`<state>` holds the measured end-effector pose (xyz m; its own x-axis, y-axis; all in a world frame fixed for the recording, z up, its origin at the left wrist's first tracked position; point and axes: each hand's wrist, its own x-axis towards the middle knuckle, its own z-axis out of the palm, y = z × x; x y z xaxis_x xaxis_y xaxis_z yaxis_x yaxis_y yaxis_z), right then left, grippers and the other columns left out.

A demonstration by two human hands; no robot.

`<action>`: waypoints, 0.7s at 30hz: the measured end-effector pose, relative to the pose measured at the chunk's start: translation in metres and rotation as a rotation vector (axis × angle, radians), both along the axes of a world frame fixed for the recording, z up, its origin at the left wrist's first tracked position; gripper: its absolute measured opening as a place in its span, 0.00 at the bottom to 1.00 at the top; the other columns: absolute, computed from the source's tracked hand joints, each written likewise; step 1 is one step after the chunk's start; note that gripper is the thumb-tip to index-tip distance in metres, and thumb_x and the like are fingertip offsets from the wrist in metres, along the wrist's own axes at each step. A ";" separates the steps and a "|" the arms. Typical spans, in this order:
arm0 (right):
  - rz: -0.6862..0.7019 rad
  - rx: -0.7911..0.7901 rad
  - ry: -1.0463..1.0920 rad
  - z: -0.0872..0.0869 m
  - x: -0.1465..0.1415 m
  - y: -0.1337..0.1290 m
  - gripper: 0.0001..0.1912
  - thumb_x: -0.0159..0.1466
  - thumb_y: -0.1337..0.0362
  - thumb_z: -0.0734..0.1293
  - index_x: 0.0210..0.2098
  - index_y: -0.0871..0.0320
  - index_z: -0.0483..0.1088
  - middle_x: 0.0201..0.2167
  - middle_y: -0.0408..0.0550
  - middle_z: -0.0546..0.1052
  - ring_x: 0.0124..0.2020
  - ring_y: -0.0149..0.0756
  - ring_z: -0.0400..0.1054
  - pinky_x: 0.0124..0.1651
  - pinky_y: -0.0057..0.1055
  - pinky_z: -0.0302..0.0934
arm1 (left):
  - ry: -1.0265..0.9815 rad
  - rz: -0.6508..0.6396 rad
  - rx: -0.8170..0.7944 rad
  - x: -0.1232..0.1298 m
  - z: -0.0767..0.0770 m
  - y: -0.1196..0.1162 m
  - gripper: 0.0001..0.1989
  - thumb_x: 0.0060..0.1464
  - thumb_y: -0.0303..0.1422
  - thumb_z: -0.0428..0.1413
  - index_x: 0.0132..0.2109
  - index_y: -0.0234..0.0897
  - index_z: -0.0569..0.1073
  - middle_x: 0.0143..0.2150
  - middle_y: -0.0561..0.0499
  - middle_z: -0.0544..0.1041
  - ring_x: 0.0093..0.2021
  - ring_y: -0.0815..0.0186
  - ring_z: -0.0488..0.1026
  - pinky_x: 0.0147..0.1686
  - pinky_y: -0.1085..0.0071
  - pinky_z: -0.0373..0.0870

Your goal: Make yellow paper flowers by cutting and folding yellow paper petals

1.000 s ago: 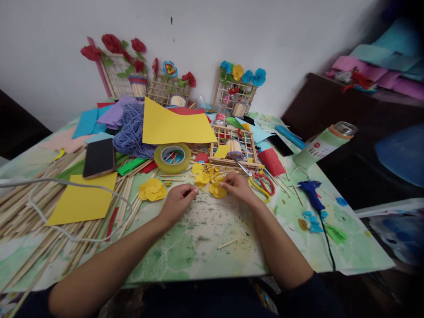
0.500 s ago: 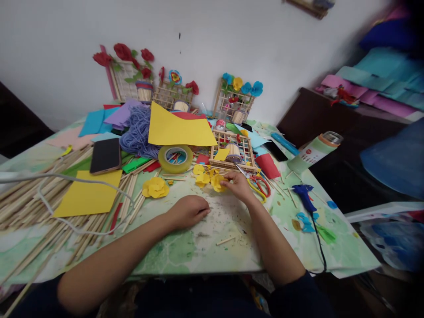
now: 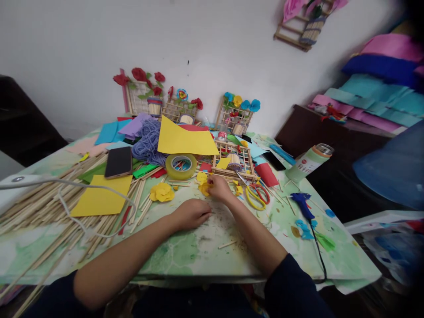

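Observation:
My left hand rests on the table, its fingers curled inward, and nothing shows in it. Just beyond it, my right hand has thumb and fingers closed on a yellow paper petal; the fingers partly cover it. Another yellow paper piece lies right behind. A finished-looking yellow paper flower sits left of my hands. To the right are scissors with red and yellow handles, and small yellow scraps lie beside them.
A tape roll, yellow sheet, purple yarn and stick lattice stand behind. Wooden sticks, a phone and a white cable are left. A blue glue gun and green bottle are right.
My right hand has moved left, away from the scissors and closer to my left hand, with yellow paper at its fingertips. My left hand stays curled on the table. The camera view has shifted.

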<state>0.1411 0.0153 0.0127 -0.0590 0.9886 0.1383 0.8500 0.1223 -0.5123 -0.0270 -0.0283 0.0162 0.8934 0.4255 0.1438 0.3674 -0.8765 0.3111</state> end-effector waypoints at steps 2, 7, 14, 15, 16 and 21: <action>-0.009 -0.004 -0.003 -0.003 0.000 -0.002 0.17 0.47 0.73 0.65 0.37 0.58 0.70 0.33 0.45 0.74 0.34 0.34 0.66 0.35 0.25 0.55 | 0.000 0.003 0.009 0.000 0.000 0.000 0.13 0.60 0.34 0.45 0.34 0.36 0.72 0.32 0.49 0.76 0.34 0.63 0.71 0.33 0.71 0.62; 0.035 -0.031 -0.020 -0.004 -0.002 0.001 0.27 0.47 0.71 0.67 0.48 0.58 0.68 0.39 0.48 0.76 0.37 0.36 0.68 0.38 0.27 0.59 | -0.021 0.023 0.013 0.000 0.000 -0.001 0.13 0.59 0.34 0.46 0.33 0.37 0.73 0.32 0.48 0.76 0.33 0.63 0.72 0.32 0.71 0.62; 0.137 -0.072 0.009 0.010 -0.009 0.025 0.09 0.49 0.70 0.67 0.31 0.60 0.76 0.27 0.43 0.77 0.29 0.33 0.68 0.30 0.24 0.57 | -0.071 0.027 -0.006 -0.002 -0.001 0.002 0.12 0.58 0.34 0.47 0.33 0.37 0.74 0.32 0.48 0.76 0.32 0.64 0.72 0.31 0.71 0.62; 0.154 -0.079 0.025 0.013 -0.010 0.030 0.08 0.50 0.69 0.67 0.30 0.61 0.76 0.25 0.42 0.76 0.28 0.32 0.68 0.29 0.23 0.57 | -0.073 0.028 -0.009 -0.002 -0.002 0.003 0.12 0.58 0.34 0.47 0.33 0.36 0.74 0.32 0.48 0.76 0.32 0.64 0.72 0.31 0.71 0.62; 0.167 -0.082 0.039 0.016 -0.011 0.036 0.08 0.50 0.67 0.68 0.30 0.61 0.76 0.25 0.41 0.76 0.27 0.31 0.68 0.28 0.22 0.56 | -0.073 0.028 -0.012 -0.002 -0.003 0.004 0.13 0.59 0.34 0.47 0.33 0.36 0.74 0.32 0.48 0.76 0.32 0.64 0.72 0.31 0.71 0.62; 0.109 0.000 0.077 0.018 -0.002 0.052 0.16 0.50 0.61 0.72 0.38 0.60 0.74 0.34 0.46 0.77 0.33 0.33 0.69 0.35 0.26 0.60 | -0.050 0.020 -0.024 -0.001 -0.003 0.006 0.14 0.60 0.35 0.45 0.35 0.36 0.74 0.32 0.48 0.76 0.33 0.65 0.72 0.33 0.72 0.62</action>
<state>0.1396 0.0669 0.0308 -0.1556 0.9769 0.1464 0.7895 0.2121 -0.5759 -0.0284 -0.0228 0.0132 0.8769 0.4469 0.1772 0.3680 -0.8612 0.3507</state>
